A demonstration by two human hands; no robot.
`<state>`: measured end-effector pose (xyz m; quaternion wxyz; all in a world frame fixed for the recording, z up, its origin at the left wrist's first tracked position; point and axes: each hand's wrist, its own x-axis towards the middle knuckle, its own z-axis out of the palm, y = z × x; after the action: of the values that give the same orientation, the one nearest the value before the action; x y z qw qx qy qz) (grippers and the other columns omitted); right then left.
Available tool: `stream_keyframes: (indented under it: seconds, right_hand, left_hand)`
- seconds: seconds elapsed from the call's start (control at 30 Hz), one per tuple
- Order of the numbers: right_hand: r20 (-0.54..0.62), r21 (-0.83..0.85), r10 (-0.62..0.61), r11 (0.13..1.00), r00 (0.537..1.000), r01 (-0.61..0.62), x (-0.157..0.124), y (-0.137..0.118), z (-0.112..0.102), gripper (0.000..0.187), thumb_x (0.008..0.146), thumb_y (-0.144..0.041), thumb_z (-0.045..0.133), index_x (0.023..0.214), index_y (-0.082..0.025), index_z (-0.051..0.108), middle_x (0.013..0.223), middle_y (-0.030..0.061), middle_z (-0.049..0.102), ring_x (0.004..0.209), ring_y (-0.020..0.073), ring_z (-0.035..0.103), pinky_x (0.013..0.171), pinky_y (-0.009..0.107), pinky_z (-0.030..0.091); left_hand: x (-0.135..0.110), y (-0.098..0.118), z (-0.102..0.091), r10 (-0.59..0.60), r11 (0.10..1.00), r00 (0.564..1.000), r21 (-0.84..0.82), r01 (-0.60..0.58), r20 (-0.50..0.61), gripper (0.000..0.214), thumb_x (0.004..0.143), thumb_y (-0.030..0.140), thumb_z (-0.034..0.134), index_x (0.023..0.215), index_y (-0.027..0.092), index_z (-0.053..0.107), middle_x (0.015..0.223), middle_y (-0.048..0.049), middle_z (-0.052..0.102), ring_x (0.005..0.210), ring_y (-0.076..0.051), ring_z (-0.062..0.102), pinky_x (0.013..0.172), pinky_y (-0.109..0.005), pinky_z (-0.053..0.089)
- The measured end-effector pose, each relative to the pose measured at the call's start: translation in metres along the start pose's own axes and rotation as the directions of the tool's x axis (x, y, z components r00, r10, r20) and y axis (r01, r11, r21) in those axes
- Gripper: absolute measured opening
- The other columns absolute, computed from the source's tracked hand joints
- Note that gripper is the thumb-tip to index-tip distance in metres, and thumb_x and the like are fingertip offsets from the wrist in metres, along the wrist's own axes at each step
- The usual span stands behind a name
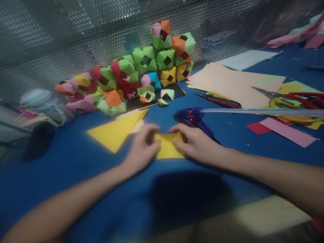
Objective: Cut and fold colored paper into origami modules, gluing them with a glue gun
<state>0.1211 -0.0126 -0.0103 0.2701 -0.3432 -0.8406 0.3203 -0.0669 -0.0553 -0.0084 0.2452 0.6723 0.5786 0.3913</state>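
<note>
A small piece of yellow paper (167, 148) is held between both hands over the blue table. My left hand (143, 145) pinches its left side, thumb below and fingers at the top edge. On the opposite side my right hand (193, 141) grips it the same way. The paper's top edge dips between the fingers. Just left of my left hand lies a larger folded yellow sheet (113, 131), partly over a pale piece of paper. Behind my right hand rests a dark blue glue gun (191, 114) with a small red light and a long clear glue stick.
Folded paper cubes (145, 59) in several colours are stacked against a perforated metal panel (101, 33). To the right lie beige sheets (235, 82), red-handled pliers (220, 99), scissors (286, 96), and a pink strip (288, 131). A dark object (39, 140) stands at the left.
</note>
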Motion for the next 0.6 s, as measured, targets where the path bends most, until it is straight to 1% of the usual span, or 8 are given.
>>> stream_keyframes:
  seconds: [0.07,0.13,0.2,0.3,0.43,0.53,0.6]
  right_hand:
    - [-0.012,-0.001,-0.027,1.000,1.000,0.027,0.000,0.001,0.000,0.029,0.081,-0.015,0.049,0.108,-0.013,0.058,0.080,0.0034,0.062,0.064,0.0130,0.053,0.062,0.024,0.042]
    - [-0.037,0.001,-0.065,0.998,0.997,0.065,0.000,0.002,0.000,0.030,0.080,-0.013,0.049,0.109,-0.012,0.057,0.082,0.0039,0.063,0.065,0.0134,0.054,0.062,0.024,0.043]
    - [-0.070,0.005,-0.099,0.995,0.993,0.099,0.001,0.004,0.000,0.031,0.079,-0.013,0.049,0.109,-0.013,0.057,0.086,0.0049,0.064,0.068,0.0140,0.057,0.063,0.024,0.044]
    - [-0.093,-0.003,-0.124,0.992,0.988,0.124,0.002,0.007,0.000,0.030,0.078,-0.013,0.050,0.108,-0.015,0.057,0.093,0.0060,0.065,0.074,0.0151,0.059,0.066,0.025,0.046]
    - [-0.038,-0.047,-0.148,0.988,0.988,0.147,0.001,0.011,0.003,0.035,0.076,-0.008,0.050,0.110,-0.014,0.057,0.098,0.0074,0.066,0.082,0.0165,0.061,0.073,0.026,0.047]
    - [0.016,-0.089,-0.217,0.972,0.976,0.218,-0.001,0.013,0.005,0.034,0.077,-0.006,0.047,0.108,-0.013,0.057,0.099,0.0088,0.066,0.089,0.0182,0.060,0.077,0.028,0.047]
    - [0.055,-0.125,-0.258,0.957,0.964,0.263,-0.002,0.015,0.006,0.033,0.077,-0.005,0.045,0.106,-0.014,0.057,0.096,0.0083,0.066,0.088,0.0186,0.059,0.077,0.028,0.046]
  left_hand:
    - [0.000,0.002,-0.001,0.034,0.998,0.999,0.053,-0.035,0.013,0.023,0.077,0.010,0.054,0.098,0.019,0.058,0.105,-0.0039,0.061,0.087,-0.014,0.056,0.076,-0.026,0.046]
    - [0.000,0.004,-0.001,0.027,0.997,0.999,0.077,-0.030,0.041,0.020,0.078,0.011,0.053,0.096,0.018,0.059,0.096,-0.0021,0.064,0.079,-0.012,0.057,0.073,-0.025,0.047]
    - [-0.001,0.004,-0.001,0.013,0.997,0.997,0.081,-0.019,0.076,0.017,0.079,0.012,0.052,0.093,0.018,0.060,0.087,-0.0005,0.064,0.075,-0.012,0.057,0.069,-0.024,0.047]
    - [-0.001,0.000,0.000,0.030,0.992,0.993,0.115,-0.043,0.115,0.014,0.078,0.012,0.054,0.089,0.017,0.061,0.085,-0.0001,0.064,0.075,-0.012,0.058,0.069,-0.024,0.047]
    - [-0.002,-0.005,0.001,0.083,0.980,0.987,0.168,-0.105,0.135,0.020,0.076,0.008,0.055,0.093,0.018,0.060,0.090,-0.0007,0.064,0.078,-0.013,0.058,0.072,-0.026,0.047]
    - [-0.003,-0.006,0.001,0.128,0.971,0.977,0.178,-0.159,0.171,0.023,0.076,0.005,0.052,0.094,0.018,0.059,0.089,-0.0003,0.063,0.080,-0.013,0.058,0.073,-0.025,0.046]
    - [-0.004,-0.006,0.001,0.153,0.964,0.972,0.189,-0.187,0.180,0.025,0.076,0.003,0.051,0.093,0.018,0.058,0.088,0.0002,0.063,0.081,-0.013,0.058,0.073,-0.025,0.046]
